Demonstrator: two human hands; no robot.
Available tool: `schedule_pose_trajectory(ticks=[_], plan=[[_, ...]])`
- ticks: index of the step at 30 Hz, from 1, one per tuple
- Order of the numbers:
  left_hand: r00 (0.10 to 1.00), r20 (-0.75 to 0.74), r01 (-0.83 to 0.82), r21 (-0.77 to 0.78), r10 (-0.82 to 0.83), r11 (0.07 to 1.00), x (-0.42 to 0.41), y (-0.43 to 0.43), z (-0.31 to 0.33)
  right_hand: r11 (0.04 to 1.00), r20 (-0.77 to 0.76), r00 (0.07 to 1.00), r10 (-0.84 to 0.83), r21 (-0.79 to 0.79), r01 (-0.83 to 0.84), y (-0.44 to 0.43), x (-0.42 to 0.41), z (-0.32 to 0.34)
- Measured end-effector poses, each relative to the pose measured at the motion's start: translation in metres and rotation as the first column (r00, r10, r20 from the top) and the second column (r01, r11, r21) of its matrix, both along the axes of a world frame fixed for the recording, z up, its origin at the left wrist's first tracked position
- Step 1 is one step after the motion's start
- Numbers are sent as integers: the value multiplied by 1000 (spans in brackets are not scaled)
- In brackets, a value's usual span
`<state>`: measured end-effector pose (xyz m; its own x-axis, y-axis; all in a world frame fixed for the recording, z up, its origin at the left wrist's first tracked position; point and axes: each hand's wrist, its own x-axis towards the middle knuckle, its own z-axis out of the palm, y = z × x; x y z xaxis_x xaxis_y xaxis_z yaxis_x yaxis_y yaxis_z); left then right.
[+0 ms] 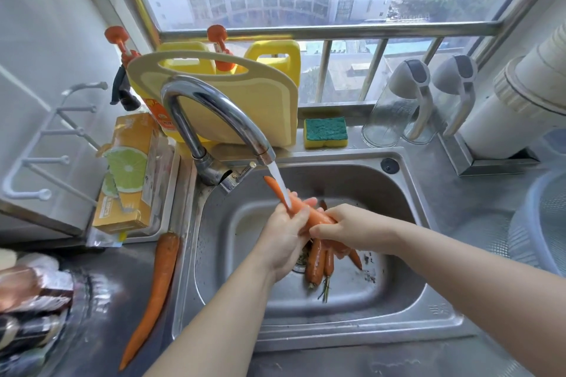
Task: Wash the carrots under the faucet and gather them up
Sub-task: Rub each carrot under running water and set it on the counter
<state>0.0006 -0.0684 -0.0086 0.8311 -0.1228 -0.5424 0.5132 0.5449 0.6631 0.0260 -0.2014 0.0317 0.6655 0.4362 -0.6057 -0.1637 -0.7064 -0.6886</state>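
Note:
Both hands hold one orange carrot (315, 215) over the steel sink (337, 312). My left hand (283, 239) wraps its middle and my right hand (346, 228) grips its thick end. The thin tip points up and left under the running water from the curved chrome faucet (211, 110). Several more carrots (320, 262) lie in the basin below my hands, near the drain. One long carrot (159, 285) rests on the counter left of the sink.
A yellow cutting board (260, 101) and yellow bottles stand behind the faucet. A sponge (325, 132) sits on the back ledge beside two clear jugs (395, 107). A yellow box (128, 174) lies at left. A mesh basin (542, 223) sits at right.

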Motion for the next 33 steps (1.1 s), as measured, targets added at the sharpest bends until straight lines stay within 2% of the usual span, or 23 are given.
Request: schedule_pose_trajectory(ticks=[3,5,7,9,11,13,15,19,24,26,28,30,33], plan=[[999,47,13,107,-18,994,-1,1,-5,1000,27,999,22,1,-22,2,-3,0],[999,21,-44,277,40,960,5,-4,-7,996,101,992,72,-57,-67,9,-6,-3],[993,-20,-103,330,116,938,10,-5,-5,992,153,983,98,-92,-85,13,-7,-5],[996,-39,-76,188,84,979,10,-1,-3,996,114,991,74,-56,-68,9,-6,-2],[998,0,59,68,-59,996,5,5,3,999,-23,1000,4,55,-2,1,-3,1],[987,50,150,60,-153,987,1,10,2,988,-143,989,-42,138,62,-4,-1,4],[987,77,137,94,-144,986,-1,11,1,982,-183,982,-53,168,85,-3,-1,4],[994,79,50,232,-70,971,-1,8,-4,995,-90,995,-36,93,45,4,-3,1],[991,-36,-113,266,127,957,3,6,-2,996,93,992,89,-30,-86,17,-5,-3],[991,-62,-105,176,117,979,2,12,-1,997,40,996,82,-12,-82,17,-3,-1],[1000,-12,-12,109,13,994,-2,19,-2,999,-57,998,41,37,-39,14,0,2],[994,40,95,119,-101,988,-8,24,-5,998,-132,991,13,61,-5,9,3,3],[994,57,85,139,-93,987,-11,23,-8,999,-100,994,35,9,-34,9,3,1]])
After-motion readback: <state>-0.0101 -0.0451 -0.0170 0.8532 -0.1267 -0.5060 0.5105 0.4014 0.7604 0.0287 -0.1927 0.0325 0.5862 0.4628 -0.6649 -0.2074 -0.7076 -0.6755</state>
